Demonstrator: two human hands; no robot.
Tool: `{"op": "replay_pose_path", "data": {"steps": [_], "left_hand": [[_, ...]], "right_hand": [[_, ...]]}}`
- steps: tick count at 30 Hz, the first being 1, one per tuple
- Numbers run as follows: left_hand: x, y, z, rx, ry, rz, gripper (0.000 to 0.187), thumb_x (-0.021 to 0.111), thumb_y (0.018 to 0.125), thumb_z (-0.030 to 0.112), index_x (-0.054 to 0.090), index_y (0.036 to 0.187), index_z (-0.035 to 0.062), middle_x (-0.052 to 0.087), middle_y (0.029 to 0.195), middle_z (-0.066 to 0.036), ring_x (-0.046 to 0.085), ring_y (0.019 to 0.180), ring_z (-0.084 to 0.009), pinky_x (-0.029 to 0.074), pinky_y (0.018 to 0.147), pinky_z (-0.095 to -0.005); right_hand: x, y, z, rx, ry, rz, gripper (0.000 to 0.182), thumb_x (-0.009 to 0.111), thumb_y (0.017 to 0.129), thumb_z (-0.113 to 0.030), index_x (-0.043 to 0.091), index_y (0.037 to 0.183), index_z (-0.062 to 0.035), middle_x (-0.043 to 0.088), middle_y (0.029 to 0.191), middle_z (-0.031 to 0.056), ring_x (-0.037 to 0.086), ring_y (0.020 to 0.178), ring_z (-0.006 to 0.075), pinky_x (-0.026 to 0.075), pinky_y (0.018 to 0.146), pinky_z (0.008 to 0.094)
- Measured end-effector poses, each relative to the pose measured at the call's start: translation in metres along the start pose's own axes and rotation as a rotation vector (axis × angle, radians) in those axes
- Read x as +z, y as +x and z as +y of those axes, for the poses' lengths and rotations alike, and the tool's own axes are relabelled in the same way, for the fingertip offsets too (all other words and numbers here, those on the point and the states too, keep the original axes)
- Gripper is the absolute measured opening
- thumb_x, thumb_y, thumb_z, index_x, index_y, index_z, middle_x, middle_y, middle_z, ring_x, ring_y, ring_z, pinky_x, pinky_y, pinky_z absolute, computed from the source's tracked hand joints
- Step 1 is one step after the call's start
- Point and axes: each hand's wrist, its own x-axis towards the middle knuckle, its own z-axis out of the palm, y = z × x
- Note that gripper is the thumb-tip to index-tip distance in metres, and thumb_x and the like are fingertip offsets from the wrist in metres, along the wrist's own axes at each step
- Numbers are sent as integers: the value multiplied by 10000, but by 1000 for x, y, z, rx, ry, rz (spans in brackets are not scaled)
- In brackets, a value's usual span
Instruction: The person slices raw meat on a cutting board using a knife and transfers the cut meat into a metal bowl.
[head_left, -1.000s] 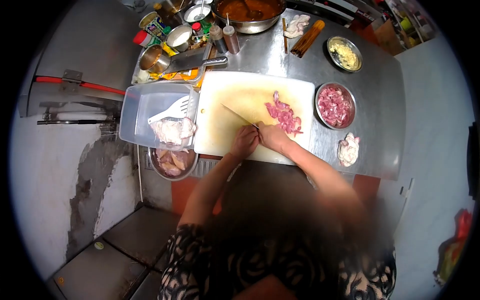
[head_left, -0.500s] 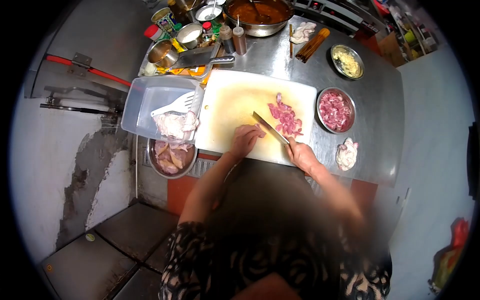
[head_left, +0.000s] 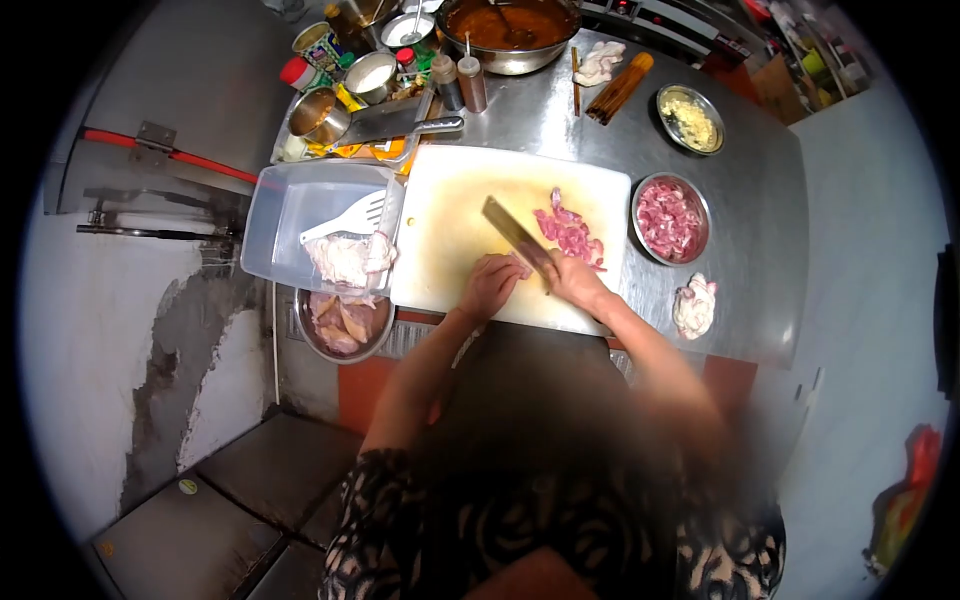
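My right hand (head_left: 577, 281) grips a cleaver (head_left: 515, 233) whose blade slants over the white cutting board (head_left: 460, 200). My left hand (head_left: 491, 283) is curled beside it, holding down a small piece of raw meat (head_left: 521, 266) at the board's near edge. A pile of cut pink meat (head_left: 570, 230) lies on the board to the right of the blade.
A steel bowl of cut meat (head_left: 670, 216) stands right of the board, pale scraps (head_left: 695, 305) near it. At left are a plastic tub (head_left: 300, 205) with a white spatula and raw chicken, and a bowl of chicken (head_left: 342, 322) below. Sauce pot, bottles and containers crowd the back.
My right hand swung the cleaver out to the right half a second ago and has brought it back beside my left hand, blade now tilted flat over the board.
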Motion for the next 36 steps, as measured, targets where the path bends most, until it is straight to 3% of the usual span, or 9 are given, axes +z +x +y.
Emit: {"op": "replay_pose_path", "data": {"steps": [3,7,9,17,20,25,28,31,36], "left_hand": [[0,1,3,11,20,14,120,621,750,40,654,848,101,598,907,-37,573,852,-235,445,768,-359],[0,0,0,34,24,22,113,622,745,32,658,831,97,602,908,-35,576,860,-230,449,775,-354],[1,-1,0,10,9,11,122,618,743,18,659,828,95,602,907,-38,577,862,-229,453,771,-352],[5,-3,-5,-100,-50,62,100,621,729,3,641,788,82,600,875,-34,574,844,-236,476,755,-342],[12,-12,-8,-106,-53,78,115,646,717,9,641,825,50,600,901,-93,569,866,-269,464,760,-360],[5,-4,-3,-83,-40,12,128,628,731,13,641,847,65,600,927,-75,557,864,-285,459,759,-372],[4,-4,-1,-86,-3,-8,123,606,746,21,643,847,82,600,931,-58,549,878,-277,449,778,-376],[3,-3,-1,-54,18,-20,127,589,752,22,643,844,92,599,931,-52,542,887,-267,439,791,-374],[4,-1,0,-58,14,-48,146,584,743,14,637,852,96,596,929,-50,539,888,-265,433,785,-371]], "right_hand": [[-18,-22,0,118,-82,28,260,444,860,-119,495,1039,61,577,637,270,590,603,420,475,568,494],[-41,-58,-21,59,-82,-24,270,436,858,-103,492,1057,70,574,631,274,589,598,420,477,567,492],[-44,-68,-23,92,-140,-190,245,432,856,-92,492,1030,70,584,661,272,595,626,420,482,583,485],[0,-7,-28,-22,-124,-126,222,456,828,-91,487,1008,36,608,710,243,607,677,411,492,605,466],[11,20,-39,-41,-91,-93,222,464,824,-94,488,1008,28,609,704,238,610,679,404,491,605,467],[-9,-24,-25,-130,-156,33,190,452,822,-83,485,968,35,604,651,218,616,593,366,493,524,445],[-22,-52,-20,-58,-254,-49,160,439,804,-53,477,933,32,600,631,212,618,577,356,496,514,435],[-20,-62,-16,-67,-271,30,131,421,787,-29,464,898,27,598,620,211,621,578,353,500,516,433],[-16,-59,-14,13,-191,-42,126,437,778,-19,461,893,27,596,645,235,616,614,382,496,548,452]]}}
